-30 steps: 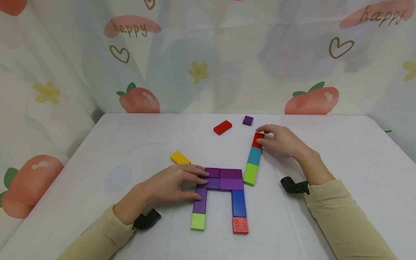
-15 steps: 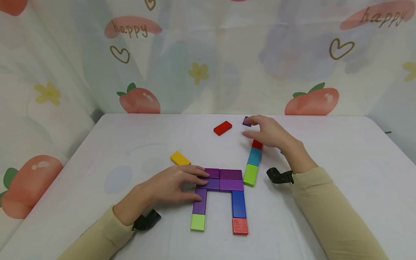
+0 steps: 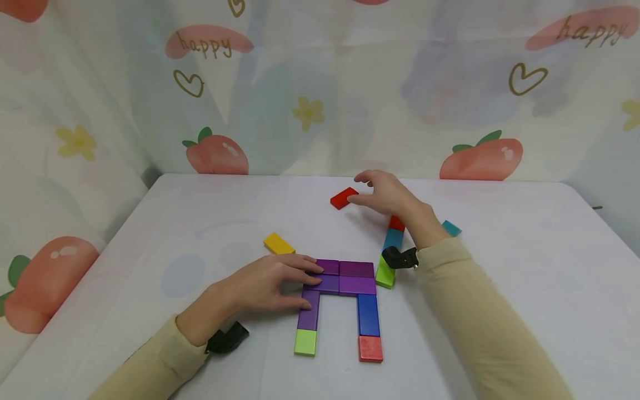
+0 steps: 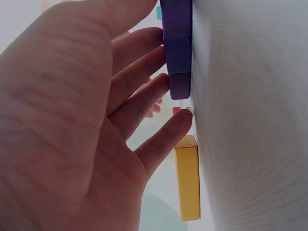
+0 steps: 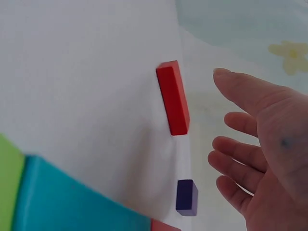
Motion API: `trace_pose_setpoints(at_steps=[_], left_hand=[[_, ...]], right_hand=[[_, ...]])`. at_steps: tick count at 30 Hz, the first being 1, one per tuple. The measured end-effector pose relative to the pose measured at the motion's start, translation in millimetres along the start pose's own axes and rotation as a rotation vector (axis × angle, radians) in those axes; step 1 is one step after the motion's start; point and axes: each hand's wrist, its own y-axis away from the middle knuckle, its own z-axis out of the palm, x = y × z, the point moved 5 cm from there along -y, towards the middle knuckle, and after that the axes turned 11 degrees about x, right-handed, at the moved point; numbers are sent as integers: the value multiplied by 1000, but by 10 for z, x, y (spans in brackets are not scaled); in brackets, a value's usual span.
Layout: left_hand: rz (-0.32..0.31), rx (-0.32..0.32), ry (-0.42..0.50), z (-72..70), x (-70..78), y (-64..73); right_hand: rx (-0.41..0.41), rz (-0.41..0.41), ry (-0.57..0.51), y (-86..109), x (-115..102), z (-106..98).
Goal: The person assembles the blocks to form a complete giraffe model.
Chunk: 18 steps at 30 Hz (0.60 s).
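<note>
My left hand (image 3: 270,283) rests its fingertips on the left side of a flat arrangement of purple blocks (image 3: 357,285). In the left wrist view its fingers touch the side of the purple blocks (image 4: 177,55). Two legs run toward me: a purple block (image 3: 311,316) with a light green block (image 3: 305,342), and a blue block (image 3: 368,315) with a light red block (image 3: 370,349). My right hand (image 3: 387,193) hovers at the back, fingers spread and holding nothing, beside a red block (image 3: 341,199). A small dark purple block (image 5: 186,198), hidden in the head view, lies below that hand.
A slanted row of red (image 3: 397,223), teal (image 3: 393,239) and green (image 3: 385,273) blocks sits under the right wrist, partly covered. One teal block (image 3: 451,228) lies right of the forearm. Beyond the left hand is a yellow block (image 3: 278,243). A printed curtain (image 3: 340,83) hangs behind the table.
My right hand has left the red end of the slanted row and moved left and back, past the small purple block to the loose red block. The left hand stays put.
</note>
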Motion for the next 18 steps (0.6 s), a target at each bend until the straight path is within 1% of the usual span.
trace_pose_setpoints(at_steps=[4,9,14,18], left_hand=[[3,0,-3,2,-2,-1],[12,5,3,2,-11,0],[19,9,-1,-1,-11,-3],[22,9,-3,-3,-3,-9]], right_hand=[[-7,-11,5,-43,-41,91],[-10,-5,39,-82,-104,181],[-16,21,69,-129,-119,267],[-20,17,87,-162,-119,315]])
